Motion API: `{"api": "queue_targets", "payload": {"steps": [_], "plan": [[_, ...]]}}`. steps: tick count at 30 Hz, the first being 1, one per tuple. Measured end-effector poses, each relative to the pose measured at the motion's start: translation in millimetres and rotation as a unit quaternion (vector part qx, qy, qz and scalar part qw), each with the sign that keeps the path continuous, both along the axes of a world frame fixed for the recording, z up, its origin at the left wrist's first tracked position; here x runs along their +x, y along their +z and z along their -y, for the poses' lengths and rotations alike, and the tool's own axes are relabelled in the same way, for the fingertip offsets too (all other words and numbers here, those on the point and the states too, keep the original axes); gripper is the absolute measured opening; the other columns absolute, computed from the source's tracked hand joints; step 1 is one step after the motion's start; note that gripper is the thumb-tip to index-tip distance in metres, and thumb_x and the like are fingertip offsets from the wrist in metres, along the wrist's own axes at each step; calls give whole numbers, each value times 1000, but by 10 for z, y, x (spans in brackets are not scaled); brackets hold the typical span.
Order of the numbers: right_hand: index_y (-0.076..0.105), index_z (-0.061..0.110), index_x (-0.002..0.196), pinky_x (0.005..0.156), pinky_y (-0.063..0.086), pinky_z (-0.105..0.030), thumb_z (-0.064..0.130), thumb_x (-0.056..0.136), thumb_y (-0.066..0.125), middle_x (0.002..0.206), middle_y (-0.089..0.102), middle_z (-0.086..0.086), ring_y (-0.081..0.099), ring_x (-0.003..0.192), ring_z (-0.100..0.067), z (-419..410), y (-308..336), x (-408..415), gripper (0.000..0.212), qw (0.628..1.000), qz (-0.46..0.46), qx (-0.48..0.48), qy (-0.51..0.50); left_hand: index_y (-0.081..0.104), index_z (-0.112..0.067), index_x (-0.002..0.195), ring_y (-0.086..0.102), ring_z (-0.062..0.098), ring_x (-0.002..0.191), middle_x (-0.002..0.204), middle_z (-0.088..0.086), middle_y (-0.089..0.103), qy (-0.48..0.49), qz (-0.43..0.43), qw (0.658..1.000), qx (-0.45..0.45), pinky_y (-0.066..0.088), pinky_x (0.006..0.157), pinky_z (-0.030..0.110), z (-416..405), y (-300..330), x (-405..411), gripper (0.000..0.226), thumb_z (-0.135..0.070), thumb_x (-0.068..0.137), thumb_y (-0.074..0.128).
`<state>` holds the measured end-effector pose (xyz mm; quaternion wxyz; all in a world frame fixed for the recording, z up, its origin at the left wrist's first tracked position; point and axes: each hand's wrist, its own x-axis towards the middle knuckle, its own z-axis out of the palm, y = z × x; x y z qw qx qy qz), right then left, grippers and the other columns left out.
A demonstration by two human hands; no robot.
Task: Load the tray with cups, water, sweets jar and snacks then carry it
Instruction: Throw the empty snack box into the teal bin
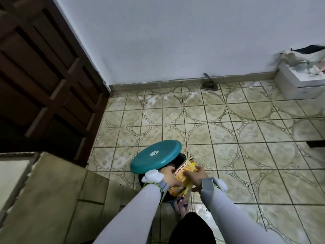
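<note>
Beside the tiled step (pixel 52 182), a dark bin (pixel 177 160) stands on the patterned floor (pixel 228 129), its teal lid (pixel 155 156) tipped up over the rim on the side nearer the wooden door (pixel 44 76). Over the bin's open mouth both hands hold a yellow Seasons carton (pixel 184 170). The left hand (pixel 169 175) grips its near end with fingers curled round it; the right hand (pixel 197 176) curls round its other side and also pinches some crumpled yellow packets (pixel 182 191) hanging below. Well beyond the bin, a white box (pixel 299 81) sits against the far wall.
</note>
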<state>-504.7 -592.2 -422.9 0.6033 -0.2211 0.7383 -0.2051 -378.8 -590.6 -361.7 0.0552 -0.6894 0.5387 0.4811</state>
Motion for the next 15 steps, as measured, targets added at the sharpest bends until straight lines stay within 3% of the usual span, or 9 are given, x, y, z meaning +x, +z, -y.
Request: {"api": "queue_targets", "payload": {"steps": [4,7,10,13,15], "plan": [[44,8,131,91,53,-49,31,61,80,116,63,-16,63,102,-33,154,-506,113,82,1000,5,-16,8,54,-13,129,56,21,120,131,2,60,5,23,1000,-2,42,98,26,106,-197,143,55,-22,78,73],[34,3,140,104,42,-39,33,78,71,137,50,-17,51,124,-32,216,-497,218,78,999,27,-14,35,57,-12,126,57,23,118,131,5,61,12,34,999,-3,44,97,29,158,-405,281,50,-24,80,71],[24,8,147,111,31,-41,36,93,51,151,32,-16,34,137,-35,286,-554,251,67,997,49,24,50,49,-8,134,50,24,127,139,8,53,28,45,999,3,39,103,29,162,-506,400,56,-24,83,68],[34,8,143,105,36,-39,30,96,44,145,40,-15,43,129,-34,328,-583,225,53,998,33,29,41,44,-9,138,47,22,131,142,7,49,50,49,997,20,37,108,29,154,-480,453,68,-28,79,73],[41,4,138,93,42,-33,29,96,43,126,52,-12,52,114,-28,345,-529,193,48,998,33,32,47,44,-11,138,47,21,130,142,6,50,55,46,997,34,38,108,29,135,-413,450,72,-28,76,76]]}}
